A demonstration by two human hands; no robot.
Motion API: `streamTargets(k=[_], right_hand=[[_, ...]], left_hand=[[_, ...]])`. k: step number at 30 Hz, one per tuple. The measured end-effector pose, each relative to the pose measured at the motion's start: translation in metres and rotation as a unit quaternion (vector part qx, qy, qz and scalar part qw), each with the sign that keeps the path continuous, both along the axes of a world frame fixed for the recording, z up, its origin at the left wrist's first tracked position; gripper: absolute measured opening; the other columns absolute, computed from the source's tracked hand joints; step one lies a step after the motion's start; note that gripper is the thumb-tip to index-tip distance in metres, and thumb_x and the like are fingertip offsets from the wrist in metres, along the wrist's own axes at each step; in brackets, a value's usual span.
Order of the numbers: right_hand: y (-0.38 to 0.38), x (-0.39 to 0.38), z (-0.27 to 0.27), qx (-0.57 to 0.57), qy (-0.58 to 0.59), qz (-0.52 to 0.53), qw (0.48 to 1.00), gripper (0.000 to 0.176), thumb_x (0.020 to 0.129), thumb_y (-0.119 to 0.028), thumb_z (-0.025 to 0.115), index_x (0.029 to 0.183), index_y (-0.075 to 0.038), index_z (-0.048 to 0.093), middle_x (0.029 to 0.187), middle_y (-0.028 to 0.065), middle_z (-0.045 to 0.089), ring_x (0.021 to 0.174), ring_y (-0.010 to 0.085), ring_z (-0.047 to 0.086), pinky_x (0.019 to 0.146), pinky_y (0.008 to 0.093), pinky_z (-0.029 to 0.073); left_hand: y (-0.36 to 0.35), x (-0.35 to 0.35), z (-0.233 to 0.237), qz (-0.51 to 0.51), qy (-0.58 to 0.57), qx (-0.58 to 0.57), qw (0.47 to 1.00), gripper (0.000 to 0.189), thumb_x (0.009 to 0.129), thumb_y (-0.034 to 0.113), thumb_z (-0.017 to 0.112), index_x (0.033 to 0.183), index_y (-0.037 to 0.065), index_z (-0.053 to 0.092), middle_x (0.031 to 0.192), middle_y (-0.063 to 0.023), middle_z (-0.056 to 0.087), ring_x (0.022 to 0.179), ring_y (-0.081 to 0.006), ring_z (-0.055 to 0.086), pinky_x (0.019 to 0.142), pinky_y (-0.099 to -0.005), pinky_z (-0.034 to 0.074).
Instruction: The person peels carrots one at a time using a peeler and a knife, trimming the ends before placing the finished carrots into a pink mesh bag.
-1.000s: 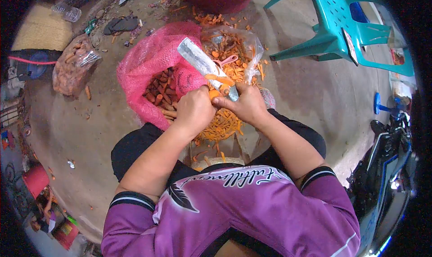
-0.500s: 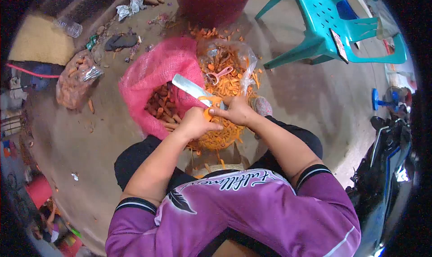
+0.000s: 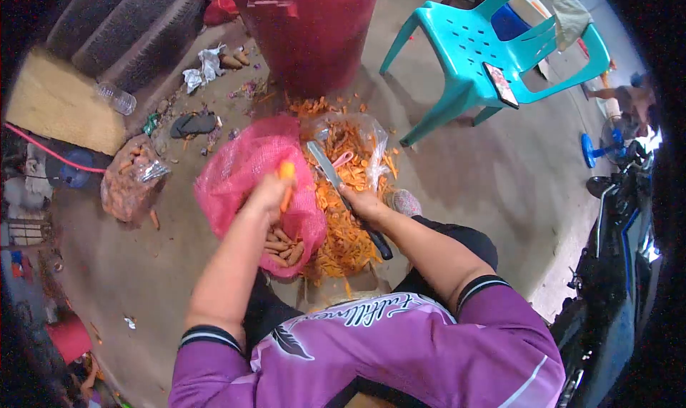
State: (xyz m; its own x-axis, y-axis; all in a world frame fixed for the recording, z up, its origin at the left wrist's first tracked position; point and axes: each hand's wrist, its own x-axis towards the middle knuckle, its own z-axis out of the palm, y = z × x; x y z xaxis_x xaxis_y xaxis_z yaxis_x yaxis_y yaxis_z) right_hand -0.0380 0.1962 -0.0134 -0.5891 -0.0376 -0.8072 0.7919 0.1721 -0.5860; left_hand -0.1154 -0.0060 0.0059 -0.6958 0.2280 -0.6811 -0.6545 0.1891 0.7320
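My left hand [image 3: 267, 196] is closed round an orange carrot [image 3: 286, 171], whose end sticks up past the fingers, above the pink mesh sack [image 3: 236, 158]. Brown unpeeled carrots [image 3: 283, 248] show in the sack's mouth below that hand. In my right hand [image 3: 363, 202] is a large knife [image 3: 326, 166]; its broad blade points up and left, and its black handle runs down past the hand. Under the knife lies a heap of orange carrot slices and peelings [image 3: 343, 240]. A pink peeler [image 3: 344, 158] rests on the heap, partly behind the blade.
A tall dark-red bin [image 3: 307, 43] stands at the far side, with a teal plastic chair [image 3: 457, 47] to its right bearing a phone [image 3: 500, 85]. To the left are a bag of carrots [image 3: 128, 183], a flip-flop [image 3: 194, 126] and tyres [image 3: 136, 36]. A motorbike [image 3: 607, 265] stands right.
My hands have moved apart: the left has gone left over the sack with the carrot, while the knife in my right hand has come away from it. The view has tilted up, showing more bin.
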Motion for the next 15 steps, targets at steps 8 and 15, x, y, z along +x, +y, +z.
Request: streamTargets(k=[8, 15], right_hand=[[0.001, -0.003, -0.026, -0.014, 0.021, 0.009, 1.000, 0.050, 0.077, -0.056, 0.046, 0.064, -0.008, 0.044, 0.048, 0.0053, 0.044, 0.036, 0.0150, 0.042, 0.034, 0.0281, 0.033], [0.011, -0.004, -0.081, 0.080, 0.043, 0.066, 0.994, 0.060, 0.075, -0.058, 0.044, 0.078, 0.001, 0.058, 0.063, 0.0153, 0.055, 0.055, 0.0255, 0.055, 0.049, 0.0345, 0.042]], left_hand=[[0.067, -0.135, 0.247, 0.033, 0.377, 0.376, 0.846, 0.070, 0.081, 0.024, 0.051, 0.131, 0.003, 0.007, 0.134, -0.0219, 0.013, 0.119, -0.0298, 0.029, 0.080, -0.0355, 0.043], [0.040, -0.068, 0.132, -0.314, 0.167, 0.226, 0.907, 0.027, 0.077, 0.021, 0.054, 0.096, 0.003, 0.055, 0.093, -0.0088, 0.058, 0.073, -0.0187, 0.059, 0.053, -0.0267, 0.048]])
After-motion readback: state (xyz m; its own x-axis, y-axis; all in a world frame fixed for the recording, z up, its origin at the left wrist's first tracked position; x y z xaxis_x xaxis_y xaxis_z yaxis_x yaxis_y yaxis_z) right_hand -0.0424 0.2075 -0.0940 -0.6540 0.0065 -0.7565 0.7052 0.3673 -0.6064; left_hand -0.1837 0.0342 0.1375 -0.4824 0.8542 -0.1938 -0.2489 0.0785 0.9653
